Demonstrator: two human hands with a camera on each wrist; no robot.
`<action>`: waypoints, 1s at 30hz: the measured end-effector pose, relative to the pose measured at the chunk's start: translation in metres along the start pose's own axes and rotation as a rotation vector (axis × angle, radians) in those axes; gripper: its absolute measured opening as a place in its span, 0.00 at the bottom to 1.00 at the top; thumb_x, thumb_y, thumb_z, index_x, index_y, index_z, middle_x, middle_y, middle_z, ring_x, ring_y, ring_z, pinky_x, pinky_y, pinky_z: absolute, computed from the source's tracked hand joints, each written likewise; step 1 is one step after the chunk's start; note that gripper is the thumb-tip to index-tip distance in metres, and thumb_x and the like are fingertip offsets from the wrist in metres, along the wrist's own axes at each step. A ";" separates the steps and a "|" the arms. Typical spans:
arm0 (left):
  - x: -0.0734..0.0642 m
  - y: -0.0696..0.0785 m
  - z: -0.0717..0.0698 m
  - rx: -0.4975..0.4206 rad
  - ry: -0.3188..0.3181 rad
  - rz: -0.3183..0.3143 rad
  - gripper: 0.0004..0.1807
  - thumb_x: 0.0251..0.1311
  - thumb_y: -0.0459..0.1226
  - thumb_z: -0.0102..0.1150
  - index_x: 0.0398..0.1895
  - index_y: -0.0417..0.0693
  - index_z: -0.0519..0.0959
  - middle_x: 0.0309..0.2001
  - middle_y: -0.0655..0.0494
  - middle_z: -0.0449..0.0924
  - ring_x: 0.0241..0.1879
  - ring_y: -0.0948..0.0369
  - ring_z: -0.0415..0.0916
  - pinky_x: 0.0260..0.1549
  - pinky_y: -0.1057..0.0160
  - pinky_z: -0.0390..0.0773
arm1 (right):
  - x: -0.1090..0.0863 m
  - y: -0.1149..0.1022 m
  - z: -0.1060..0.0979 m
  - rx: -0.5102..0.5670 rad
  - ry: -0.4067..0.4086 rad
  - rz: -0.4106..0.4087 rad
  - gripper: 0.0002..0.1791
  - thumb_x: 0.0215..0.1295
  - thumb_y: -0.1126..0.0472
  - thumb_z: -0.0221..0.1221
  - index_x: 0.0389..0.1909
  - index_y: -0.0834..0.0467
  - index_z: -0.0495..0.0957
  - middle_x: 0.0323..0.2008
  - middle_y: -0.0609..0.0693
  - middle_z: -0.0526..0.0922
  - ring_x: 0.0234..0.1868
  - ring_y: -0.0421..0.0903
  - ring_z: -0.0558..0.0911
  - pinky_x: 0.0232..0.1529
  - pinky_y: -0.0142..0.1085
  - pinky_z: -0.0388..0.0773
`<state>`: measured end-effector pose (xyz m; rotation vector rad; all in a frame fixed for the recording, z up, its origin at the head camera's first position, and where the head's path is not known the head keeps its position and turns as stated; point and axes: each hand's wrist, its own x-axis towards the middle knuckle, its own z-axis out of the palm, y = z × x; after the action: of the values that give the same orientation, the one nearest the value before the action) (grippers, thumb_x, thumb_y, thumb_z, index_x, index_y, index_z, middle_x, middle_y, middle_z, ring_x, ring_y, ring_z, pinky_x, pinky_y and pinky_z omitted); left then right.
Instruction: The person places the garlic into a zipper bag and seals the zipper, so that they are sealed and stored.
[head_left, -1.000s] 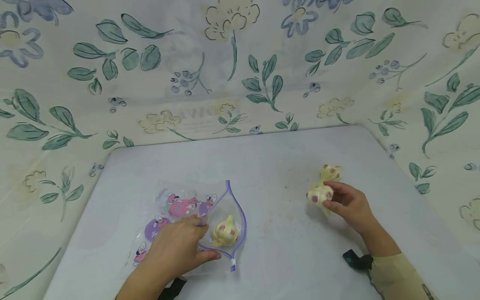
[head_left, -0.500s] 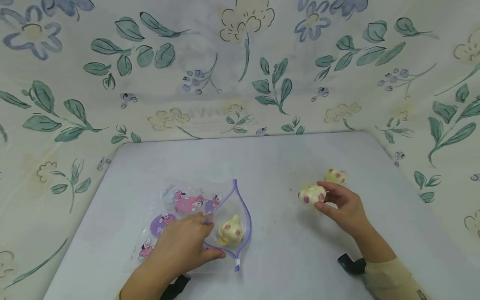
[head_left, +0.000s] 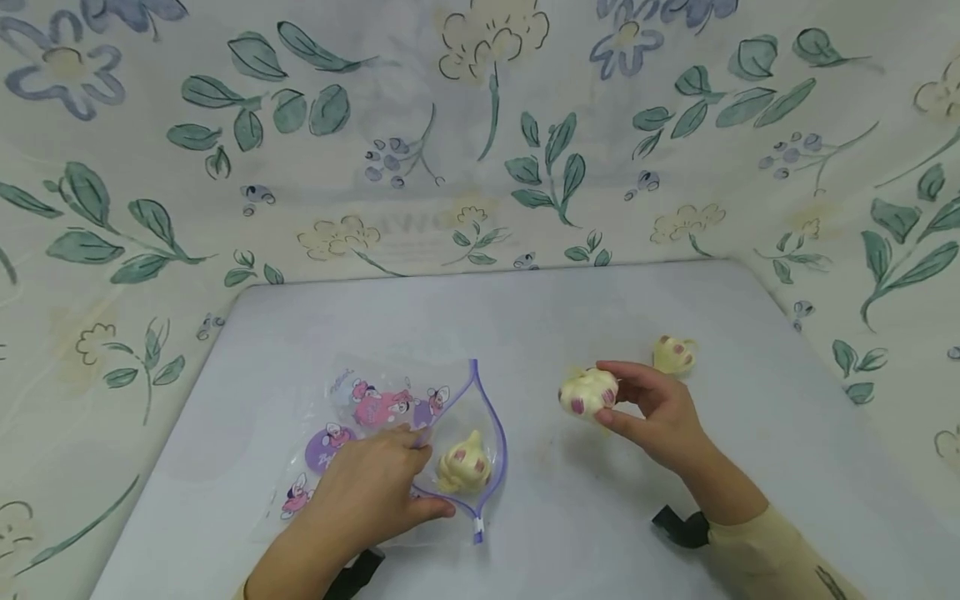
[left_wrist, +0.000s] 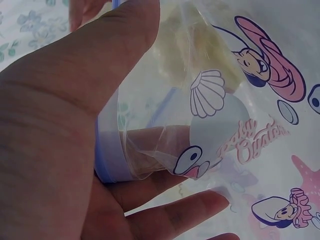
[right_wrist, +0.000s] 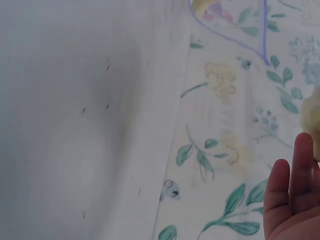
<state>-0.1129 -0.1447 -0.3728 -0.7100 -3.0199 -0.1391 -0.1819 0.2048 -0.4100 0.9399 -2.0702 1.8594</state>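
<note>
A clear zip bag [head_left: 382, 383] with cartoon prints lies on the left of the table, its purple-edged mouth spread apart toward the right. My left hand [head_left: 375, 483] holds that mouth, the index finger seen through the plastic in the left wrist view. Inside the bag, near its opening, sits a pale yellow garlic bulb [head_left: 465, 462] with purplish patches. My right hand [head_left: 660, 412] pinches a second garlic bulb [head_left: 587, 392] between thumb and fingers, above the table right of the bag. A third garlic bulb [head_left: 673, 355] lies on the table behind the right hand.
The white table [head_left: 525, 325] ends at a floral cloth backdrop [head_left: 420, 225] at the back and sides. Small dark specks dot the tabletop in the right wrist view. Black straps with dark mounts [head_left: 681, 527] sit at both wrists.
My right hand has carried its garlic bulb left toward the bag, away from the bulb left on the table. The left hand stays at the bag's mouth. The head view has shifted slightly.
</note>
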 end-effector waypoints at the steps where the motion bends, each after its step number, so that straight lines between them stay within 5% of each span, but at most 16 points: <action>1: 0.000 0.000 0.000 0.001 0.007 0.006 0.38 0.38 0.68 0.73 0.41 0.46 0.89 0.47 0.52 0.89 0.50 0.54 0.85 0.37 0.55 0.86 | 0.002 -0.001 0.002 -0.001 -0.004 -0.008 0.29 0.47 0.84 0.66 0.55 0.76 0.75 0.52 0.41 0.86 0.45 0.37 0.84 0.47 0.27 0.82; 16: 0.004 0.001 -0.003 0.019 0.000 0.007 0.39 0.38 0.69 0.73 0.41 0.46 0.89 0.48 0.52 0.89 0.52 0.52 0.85 0.42 0.52 0.86 | 0.014 -0.011 0.033 -0.025 -0.112 0.023 0.32 0.46 0.80 0.71 0.57 0.68 0.77 0.54 0.39 0.84 0.46 0.38 0.84 0.48 0.30 0.82; 30: 0.001 0.002 -0.001 -0.003 -0.002 0.008 0.38 0.37 0.68 0.74 0.41 0.46 0.90 0.47 0.52 0.89 0.51 0.53 0.85 0.39 0.53 0.87 | 0.016 -0.013 0.047 -0.073 -0.121 0.056 0.42 0.47 0.76 0.74 0.66 0.64 0.71 0.55 0.60 0.83 0.43 0.41 0.85 0.47 0.32 0.83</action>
<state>-0.1132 -0.1428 -0.3721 -0.7222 -3.0193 -0.1426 -0.1752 0.1552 -0.3991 1.0094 -2.2401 1.7801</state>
